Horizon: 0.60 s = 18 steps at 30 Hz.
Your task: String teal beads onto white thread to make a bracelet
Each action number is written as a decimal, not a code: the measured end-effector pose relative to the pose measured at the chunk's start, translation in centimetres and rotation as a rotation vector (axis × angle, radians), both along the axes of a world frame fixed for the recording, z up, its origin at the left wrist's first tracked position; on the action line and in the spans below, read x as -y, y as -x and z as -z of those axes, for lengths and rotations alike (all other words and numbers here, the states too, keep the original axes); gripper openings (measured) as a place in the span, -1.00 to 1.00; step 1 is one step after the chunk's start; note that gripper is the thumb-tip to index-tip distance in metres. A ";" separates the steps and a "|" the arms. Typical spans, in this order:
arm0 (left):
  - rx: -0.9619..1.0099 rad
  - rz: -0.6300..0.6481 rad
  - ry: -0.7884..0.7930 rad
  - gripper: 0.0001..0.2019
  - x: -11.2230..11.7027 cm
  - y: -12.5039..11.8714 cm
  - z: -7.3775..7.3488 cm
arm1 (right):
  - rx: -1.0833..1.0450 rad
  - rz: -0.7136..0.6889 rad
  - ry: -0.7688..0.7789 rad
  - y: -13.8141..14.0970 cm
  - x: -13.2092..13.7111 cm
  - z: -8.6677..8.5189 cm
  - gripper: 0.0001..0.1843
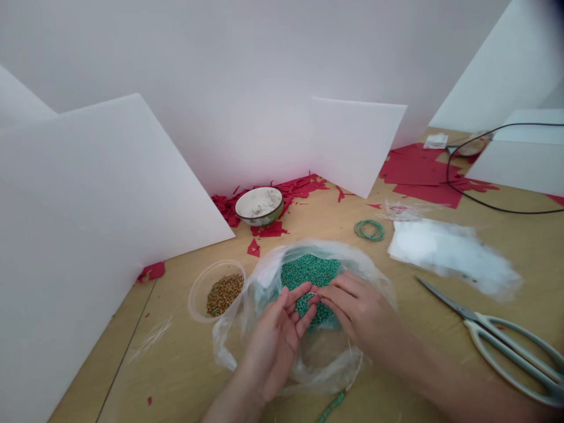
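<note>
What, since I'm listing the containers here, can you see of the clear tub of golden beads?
The tub is round and open-topped, of what looks like clear plastic, with a pale rim. It sits on the table, left of the plastic bag, whose edge comes against or over its right side. Small golden-brown beads lie toward its right, a few green ones among them.

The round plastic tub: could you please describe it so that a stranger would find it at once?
On the wooden table, look for the large translucent bag of green beads. Immediately left of it in the picture stands a round, clear, shallow tub. Its mostly golden beads set it apart from the bag.
</note>
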State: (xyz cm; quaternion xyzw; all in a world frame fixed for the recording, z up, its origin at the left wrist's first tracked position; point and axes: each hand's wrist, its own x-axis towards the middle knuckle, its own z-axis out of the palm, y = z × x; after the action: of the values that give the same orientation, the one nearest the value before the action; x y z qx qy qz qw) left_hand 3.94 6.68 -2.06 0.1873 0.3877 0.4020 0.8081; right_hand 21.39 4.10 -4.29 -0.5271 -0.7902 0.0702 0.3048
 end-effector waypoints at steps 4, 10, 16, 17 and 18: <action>-0.002 -0.003 0.007 -0.70 -0.1 -0.1 -0.1 | 0.016 -0.008 -0.007 0.0 0.0 0.0 -0.76; 0.006 -0.002 -0.007 -0.73 0.1 0.0 0.1 | 0.030 0.002 -0.052 0.0 0.0 0.1 -0.74; -0.002 -0.010 -0.021 -0.75 0.3 -0.1 0.1 | 0.131 0.015 -0.108 0.1 0.0 0.0 -0.76; -0.006 -0.014 -0.022 -0.75 0.4 -0.2 0.1 | 0.160 0.015 -0.120 0.1 0.1 0.0 -0.77; -0.009 -0.022 -0.018 -0.77 0.4 -0.2 0.1 | 0.188 0.016 -0.130 0.2 0.1 0.0 -0.77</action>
State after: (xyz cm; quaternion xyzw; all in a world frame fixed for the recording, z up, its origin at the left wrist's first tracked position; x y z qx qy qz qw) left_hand 4.13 6.28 -2.17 0.1923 0.3899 0.4135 0.8000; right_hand 21.20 4.03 -4.34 -0.5167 -0.8140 -0.0335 0.2633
